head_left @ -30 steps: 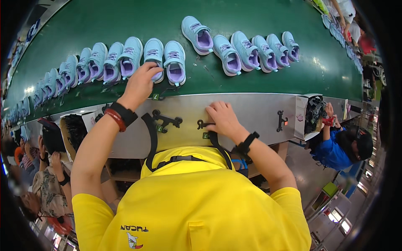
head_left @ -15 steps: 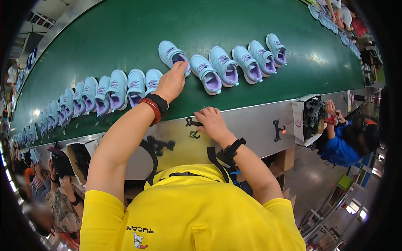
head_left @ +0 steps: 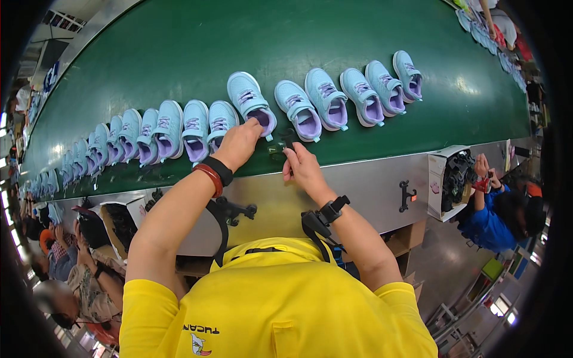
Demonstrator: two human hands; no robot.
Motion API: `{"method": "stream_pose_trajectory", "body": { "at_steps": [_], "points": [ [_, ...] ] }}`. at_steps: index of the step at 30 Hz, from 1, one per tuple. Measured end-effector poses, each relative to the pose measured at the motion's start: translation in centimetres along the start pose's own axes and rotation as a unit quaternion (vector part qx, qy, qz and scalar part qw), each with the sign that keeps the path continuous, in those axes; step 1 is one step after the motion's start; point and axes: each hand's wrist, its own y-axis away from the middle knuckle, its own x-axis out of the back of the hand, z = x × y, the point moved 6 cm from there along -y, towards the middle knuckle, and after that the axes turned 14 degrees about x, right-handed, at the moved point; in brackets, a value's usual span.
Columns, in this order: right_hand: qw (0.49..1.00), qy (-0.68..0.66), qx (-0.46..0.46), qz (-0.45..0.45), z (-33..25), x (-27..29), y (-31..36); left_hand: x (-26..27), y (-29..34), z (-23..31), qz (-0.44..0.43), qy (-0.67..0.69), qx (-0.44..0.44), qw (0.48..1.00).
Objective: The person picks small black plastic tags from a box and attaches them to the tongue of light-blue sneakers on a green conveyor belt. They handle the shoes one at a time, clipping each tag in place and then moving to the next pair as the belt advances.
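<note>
In front of me a light-blue sneaker (head_left: pixel 245 89) with a lilac lining and strap sits on the green work surface, its toe pointing away. My left hand (head_left: pixel 240 144) pinches it at the heel opening. Just right of the heel, a black plastic shoe hanger (head_left: pixel 287 138) is held up in my right hand (head_left: pixel 304 170), fingers closed on its lower end. The hanger is partly blurred. To the right stands another light-blue sneaker (head_left: pixel 291 98), one of several in a slanting row. Close by my left hand is a sneaker (head_left: pixel 222 116) from the left row.
A long row of matching sneakers (head_left: pixel 170 122) curves away left along the green belt (head_left: pixel 358 36). On the metal edge (head_left: pixel 358 185) lies another black hanger (head_left: pixel 407 196). A white box (head_left: pixel 439 185) of black hangers stands right, near a co-worker in blue (head_left: pixel 495 218). More people sit at left.
My right hand has lifted the black hanger off the metal edge and brought it up beside the sneaker's heel. My left hand has drawn that sneaker slightly nearer.
</note>
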Motion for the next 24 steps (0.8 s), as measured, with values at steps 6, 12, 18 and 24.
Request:
{"method": "stream_pose_trajectory", "body": {
  "at_steps": [6, 12, 18, 24],
  "points": [
    [0.998, -0.036, -0.037, -0.026, 0.8, -1.6, -0.1, -0.2, 0.5, -0.1, 0.024, 0.002, -0.007, 1.0],
    [0.998, -0.057, -0.036, -0.015, 1.4, -1.5, 0.2, -0.3, 0.6, 0.1, 0.018, -0.008, -0.011, 1.0],
    [0.995, -0.087, -0.043, -0.035, 2.5, -2.1, -0.2, -0.3, 0.6, 0.1, 0.021, -0.009, -0.008, 1.0],
    [0.951, 0.078, -0.082, -0.286, 0.8, -3.3, -1.0, -0.8, 0.2, -0.1, -0.035, -0.104, 0.022, 0.994]
  ]
}}
